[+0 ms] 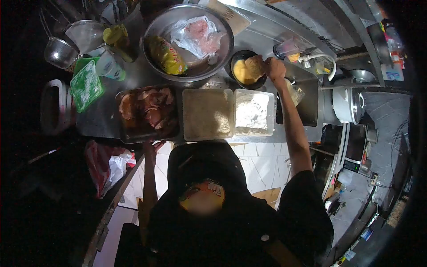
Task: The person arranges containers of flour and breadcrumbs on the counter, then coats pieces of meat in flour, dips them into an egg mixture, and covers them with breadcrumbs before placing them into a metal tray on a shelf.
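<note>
My right hand [275, 70] pinches a flat piece of meat [255, 67], with its fingers closed on the edge. The meat hangs at a black bowl [234, 76] of yellow liquid that looks like beaten egg; I cannot tell how far it dips in. Low at the front edge of a metal tray [121, 133] is my left hand [152, 149], its fingers apart and nothing seen in them. Several raw meat pieces [153, 116] lie in that tray. Beside it stand a container of tan crumbs [207, 113] and a container of white flour [253, 113].
A large steel basin [149, 27] at the back holds a yellow packet [165, 55] and a plastic bag of meat [195, 36]. Green trays [86, 86] and a saucepan [61, 52] are at left. A sink [309, 104] with a tap lies right, beside a white cooker [344, 104].
</note>
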Motion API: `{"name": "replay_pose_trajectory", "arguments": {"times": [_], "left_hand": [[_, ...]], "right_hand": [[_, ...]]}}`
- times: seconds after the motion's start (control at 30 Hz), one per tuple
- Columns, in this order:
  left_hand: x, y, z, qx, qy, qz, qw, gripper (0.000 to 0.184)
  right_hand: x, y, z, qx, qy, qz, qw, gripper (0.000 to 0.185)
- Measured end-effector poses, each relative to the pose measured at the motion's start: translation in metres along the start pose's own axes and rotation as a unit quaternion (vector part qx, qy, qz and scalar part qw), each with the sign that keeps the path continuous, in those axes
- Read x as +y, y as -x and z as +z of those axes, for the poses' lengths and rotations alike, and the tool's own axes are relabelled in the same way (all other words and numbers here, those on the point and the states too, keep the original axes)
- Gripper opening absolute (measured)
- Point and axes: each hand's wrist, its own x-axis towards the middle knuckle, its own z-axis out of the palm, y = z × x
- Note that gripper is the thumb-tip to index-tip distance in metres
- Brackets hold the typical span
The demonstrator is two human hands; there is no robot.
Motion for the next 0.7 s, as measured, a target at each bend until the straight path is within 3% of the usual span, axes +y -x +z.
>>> {"name": "replay_pose_trajectory", "arguments": {"times": [0.13, 0.2, 0.4, 0.63, 0.7], "left_hand": [[0.005, 0.002, 0.009, 0.043, 0.004, -0.004, 0.999, 0.038], [0.008, 0.002, 0.01, 0.049, 0.007, -0.012, 0.999, 0.035], [0.007, 0.003, 0.012, 0.059, 0.028, -0.012, 0.998, 0.031], [-0.004, -0.001, 0.003, 0.062, 0.04, 0.006, 0.997, 0.036], [-0.004, -0.001, 0.005, 0.062, 0.047, 0.022, 0.997, 0.038]], "right_hand": [[-0.012, 0.0, -0.04, -0.007, 0.067, -0.049, 0.997, 0.029], [-0.014, 0.0, -0.055, 0.017, 0.118, -0.11, 0.987, 0.029], [-0.004, -0.014, -0.088, 0.078, 0.187, -0.159, 0.966, 0.023], [-0.013, -0.008, -0.149, 0.038, 0.133, -0.153, 0.978, 0.017], [-0.014, 0.0, -0.161, 0.092, 0.123, -0.186, 0.97, 0.016]]}}
